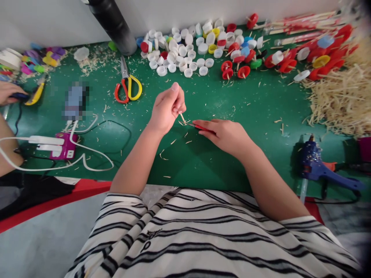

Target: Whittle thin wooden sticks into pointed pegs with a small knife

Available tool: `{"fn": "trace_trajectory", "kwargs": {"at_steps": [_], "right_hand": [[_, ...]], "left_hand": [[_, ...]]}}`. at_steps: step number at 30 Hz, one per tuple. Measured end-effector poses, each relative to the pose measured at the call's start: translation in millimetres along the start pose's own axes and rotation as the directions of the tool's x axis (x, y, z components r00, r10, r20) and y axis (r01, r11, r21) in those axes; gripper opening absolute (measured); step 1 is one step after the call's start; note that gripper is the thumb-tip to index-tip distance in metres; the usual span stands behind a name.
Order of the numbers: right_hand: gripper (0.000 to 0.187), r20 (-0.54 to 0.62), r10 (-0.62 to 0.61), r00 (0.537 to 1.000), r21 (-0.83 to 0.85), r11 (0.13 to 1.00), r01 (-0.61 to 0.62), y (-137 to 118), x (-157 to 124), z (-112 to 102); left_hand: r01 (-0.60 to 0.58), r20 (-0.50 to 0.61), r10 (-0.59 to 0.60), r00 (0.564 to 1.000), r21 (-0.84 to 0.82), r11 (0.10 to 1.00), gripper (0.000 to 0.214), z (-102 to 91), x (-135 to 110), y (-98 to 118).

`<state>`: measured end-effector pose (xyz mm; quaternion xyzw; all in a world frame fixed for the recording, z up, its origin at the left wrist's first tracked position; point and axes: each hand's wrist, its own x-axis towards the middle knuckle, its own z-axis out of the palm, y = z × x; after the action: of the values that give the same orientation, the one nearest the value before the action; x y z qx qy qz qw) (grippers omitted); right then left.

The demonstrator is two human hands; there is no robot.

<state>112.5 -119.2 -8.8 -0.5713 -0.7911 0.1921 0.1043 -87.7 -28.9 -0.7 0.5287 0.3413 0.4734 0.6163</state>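
My left hand (pixel 168 107) is closed around a thin wooden stick (pixel 182 118), whose lower end points down at the green tabletop. In my right hand (pixel 227 135) is a red-handled craft knife (pixel 199 127), its short blade against or very near the stick's tip. Fine wood shavings (pixel 173 141) lie scattered below and around both hands. Beyond my hands is a spread of white bottle caps (pixel 182 50), with some red, yellow and blue ones among them. Red caps with sticks through them (pixel 243 72) sit to the right of that spread.
Scissors (pixel 127 83) and a black bottle (pixel 114 25) stand to the left, near a phone (pixel 75 101) with white cables and a purple power adapter (pixel 64 146). A blue glue gun (pixel 315 162) and a stick pile (pixel 339 100) are at right. Another person's hand (pixel 10 94) is far left.
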Motion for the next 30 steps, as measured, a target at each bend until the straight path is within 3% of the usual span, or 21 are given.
{"fn": "trace_trajectory", "kwargs": {"at_steps": [7, 17, 30], "right_hand": [[0.047, -0.063, 0.059, 0.996, -0.065, 0.996, -0.063, -10.5, 5.7, 2.8], [0.043, -0.021, 0.104, 0.994, 0.155, 0.983, -0.100, -8.4, 8.6, 6.6], [0.040, 0.011, 0.136, 0.991, 0.148, 0.979, -0.136, -9.8, 7.8, 7.6]], "left_hand": [[-0.108, 0.098, 0.097, 0.990, 0.113, 0.988, 0.061, -3.7, 3.0, -6.3], [-0.119, 0.101, 0.104, 0.989, 0.162, 0.980, 0.061, -6.1, 4.7, -9.3], [-0.099, 0.087, 0.089, 0.992, 0.123, 0.988, 0.061, -5.2, 4.3, -7.7]]}}
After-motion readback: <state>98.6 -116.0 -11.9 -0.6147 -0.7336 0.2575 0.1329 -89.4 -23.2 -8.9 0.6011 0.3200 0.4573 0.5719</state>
